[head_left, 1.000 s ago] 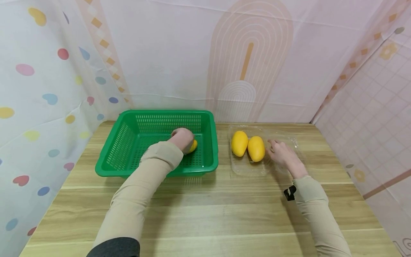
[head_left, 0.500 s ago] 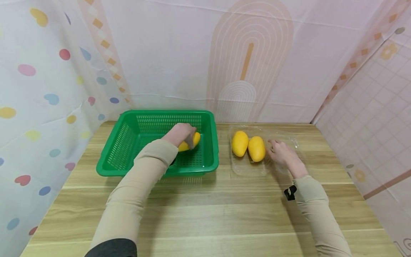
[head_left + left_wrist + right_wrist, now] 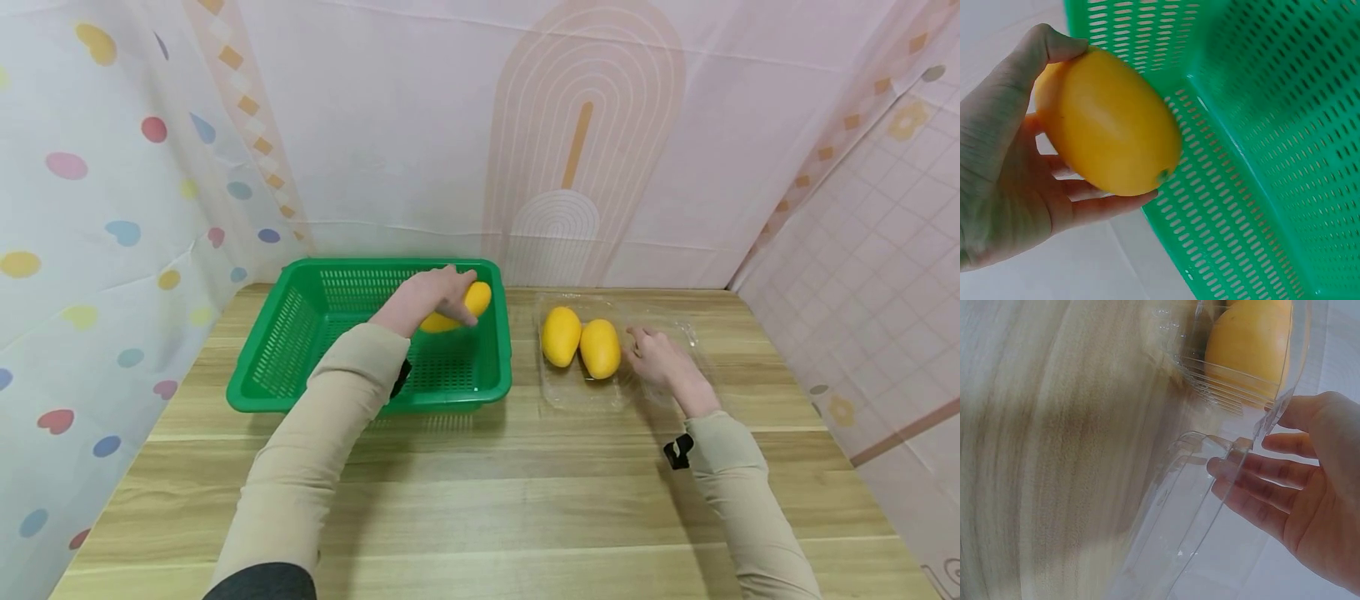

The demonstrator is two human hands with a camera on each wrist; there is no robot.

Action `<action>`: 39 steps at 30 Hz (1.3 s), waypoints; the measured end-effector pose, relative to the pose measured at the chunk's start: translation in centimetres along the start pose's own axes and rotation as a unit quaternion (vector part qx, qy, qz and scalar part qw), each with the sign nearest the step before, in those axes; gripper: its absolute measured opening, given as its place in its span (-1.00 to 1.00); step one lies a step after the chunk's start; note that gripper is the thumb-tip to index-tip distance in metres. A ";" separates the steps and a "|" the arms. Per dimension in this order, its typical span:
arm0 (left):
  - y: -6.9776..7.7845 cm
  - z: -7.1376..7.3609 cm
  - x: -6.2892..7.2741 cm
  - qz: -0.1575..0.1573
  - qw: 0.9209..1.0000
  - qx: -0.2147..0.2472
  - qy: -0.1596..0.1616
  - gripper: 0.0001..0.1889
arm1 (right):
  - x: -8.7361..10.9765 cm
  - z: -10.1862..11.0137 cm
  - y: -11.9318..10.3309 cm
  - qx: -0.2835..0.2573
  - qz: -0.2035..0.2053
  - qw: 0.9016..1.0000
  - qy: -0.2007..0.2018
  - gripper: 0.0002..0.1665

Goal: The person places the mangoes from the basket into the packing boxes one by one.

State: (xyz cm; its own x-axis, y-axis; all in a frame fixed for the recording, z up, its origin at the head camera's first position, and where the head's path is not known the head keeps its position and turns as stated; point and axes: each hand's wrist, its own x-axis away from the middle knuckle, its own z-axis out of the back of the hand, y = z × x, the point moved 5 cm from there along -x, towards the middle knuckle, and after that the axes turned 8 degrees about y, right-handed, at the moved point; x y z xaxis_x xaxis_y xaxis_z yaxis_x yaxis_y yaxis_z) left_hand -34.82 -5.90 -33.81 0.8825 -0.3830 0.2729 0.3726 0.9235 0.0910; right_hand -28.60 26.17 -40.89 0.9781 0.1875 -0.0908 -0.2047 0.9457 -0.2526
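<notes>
My left hand (image 3: 427, 297) grips a yellow mango (image 3: 1116, 125) over the right part of the green basket (image 3: 367, 407). In the left wrist view the thumb lies on one side of the fruit and the fingers stretch along the other. Two more mangoes, one on the left (image 3: 561, 337) and one on the right (image 3: 600, 349), lie side by side in a clear plastic clamshell box (image 3: 581, 398). At the hinge between the box's tray and its opened lid (image 3: 1179, 506), my right hand (image 3: 663, 362) pinches the plastic edge between thumb and fingers.
Basket and box stand on a wooden table (image 3: 525, 508), the basket on the left. Behind them hangs a patterned curtain (image 3: 405, 167), with more printed cloth along both sides. A strip of tabletop separates basket and box.
My left hand has lifted the mango from low in the basket, up and toward the back right, near rim height. The right hand has stayed at the box.
</notes>
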 end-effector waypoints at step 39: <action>16.3 -2.1 -1.6 -0.186 0.980 -0.050 0.045 -0.22 | -0.2 -0.2 0.1 -0.008 -0.004 1.000 -0.001 -0.42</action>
State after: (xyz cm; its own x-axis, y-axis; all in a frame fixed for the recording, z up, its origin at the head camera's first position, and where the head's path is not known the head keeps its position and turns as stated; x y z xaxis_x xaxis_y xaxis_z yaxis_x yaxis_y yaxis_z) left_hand -29.58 9.73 -34.81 0.7003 -0.6975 0.1522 0.6959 0.7145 0.0722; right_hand -28.77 26.15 -41.11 0.9798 0.1802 -0.0866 -0.1971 0.9429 -0.2686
